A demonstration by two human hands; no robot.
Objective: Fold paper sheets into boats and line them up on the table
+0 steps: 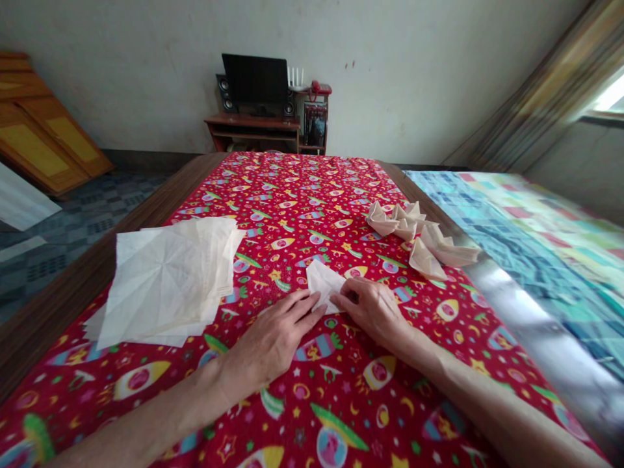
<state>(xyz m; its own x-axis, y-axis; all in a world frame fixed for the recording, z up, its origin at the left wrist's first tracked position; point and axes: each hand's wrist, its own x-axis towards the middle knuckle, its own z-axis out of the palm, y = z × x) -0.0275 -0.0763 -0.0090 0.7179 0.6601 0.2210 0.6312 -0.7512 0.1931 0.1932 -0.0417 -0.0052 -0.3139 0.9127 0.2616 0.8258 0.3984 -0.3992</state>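
Observation:
A small folded piece of white paper (322,279) lies on the red patterned cloth in front of me. My left hand (287,323) rests on its lower left edge, fingers stretched out and pressing flat. At the right edge, my right hand (371,305) has thumb and bent forefinger closed on the paper. To the left lies a loose stack of creased white paper sheets (166,279), the top one marked with fold lines radiating from its middle. Several finished-looking folded paper shapes (423,237) with pointed tips sit in a group on the right.
The red cloth (302,214) covers a dark wooden table (160,208). Beyond it stands a desk (253,121) with a monitor (256,81), speakers and a red telephone (320,88). A bed with a blue checked cover (517,227) is at right, a wooden cabinet (43,130) at left.

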